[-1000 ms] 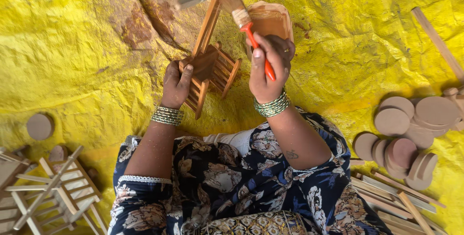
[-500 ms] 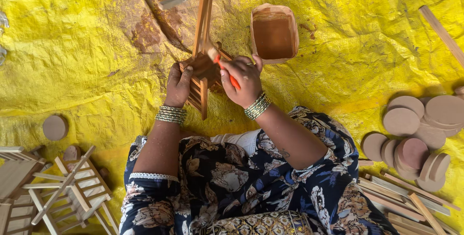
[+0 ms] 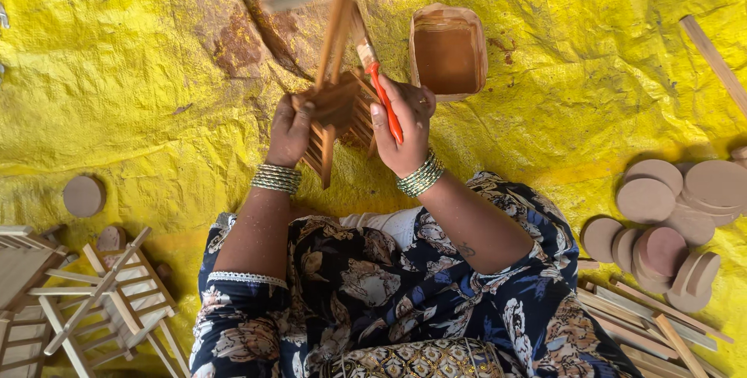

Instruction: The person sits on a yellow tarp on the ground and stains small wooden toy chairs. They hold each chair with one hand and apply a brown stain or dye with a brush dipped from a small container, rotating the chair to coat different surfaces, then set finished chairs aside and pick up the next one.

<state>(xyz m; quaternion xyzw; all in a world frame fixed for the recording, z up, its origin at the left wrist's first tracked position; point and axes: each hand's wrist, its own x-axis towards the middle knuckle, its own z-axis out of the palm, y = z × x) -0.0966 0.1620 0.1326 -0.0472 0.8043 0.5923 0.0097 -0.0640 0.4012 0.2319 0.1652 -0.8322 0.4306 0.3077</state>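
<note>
Left hand [image 3: 289,131] clamps the brown-stained slatted wooden rack [image 3: 336,113] upright above the yellow sheet [image 3: 132,75], steadying it. Right hand [image 3: 405,125] pinches an orange-handled brush [image 3: 379,86], bristles apparently against the slats; rectangular stain tub [image 3: 447,51] just beside.

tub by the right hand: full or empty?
Partly full. The tan rectangular tub on the yellow tarp sits upright and open, with brown liquid covering its bottom, below the rim. Depth cannot be told.
</note>
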